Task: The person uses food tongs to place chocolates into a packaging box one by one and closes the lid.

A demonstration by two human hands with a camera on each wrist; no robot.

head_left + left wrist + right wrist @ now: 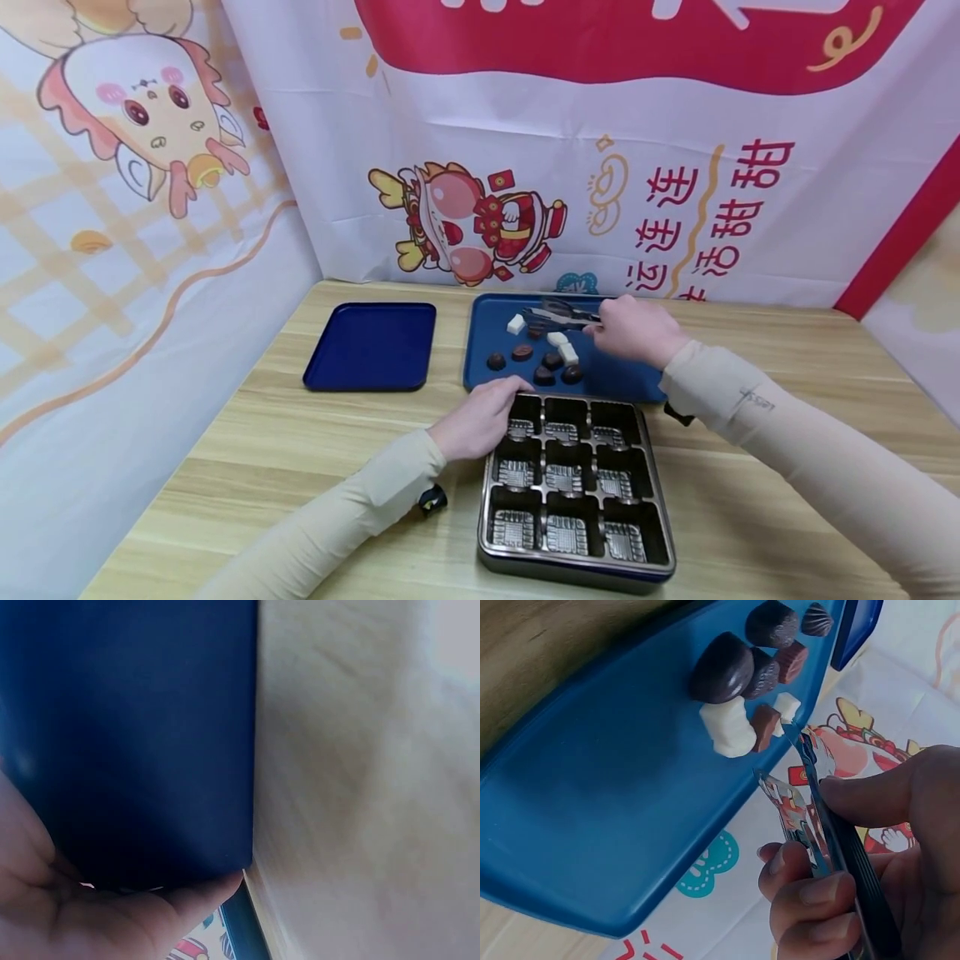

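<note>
My right hand (641,329) grips metal tongs (810,795) with dark handles over the far part of a blue tray (615,367). Their tips stand apart. In the right wrist view one tip overlaps a small white chocolate (787,705), beside a brown chocolate (765,727); a larger white chocolate (729,727) lies nearby. My left hand (480,421) holds the far left corner of a box (577,567) with a divided insert of several square compartments. In the left wrist view its fingers (202,900) bend along the box's dark blue side (150,735).
Several dark chocolates (544,375) lie toward the left half of the blue tray. A separate dark blue tray (371,346) sits on the wooden table (360,475) to the left. A printed cloth (330,167) hangs behind the table.
</note>
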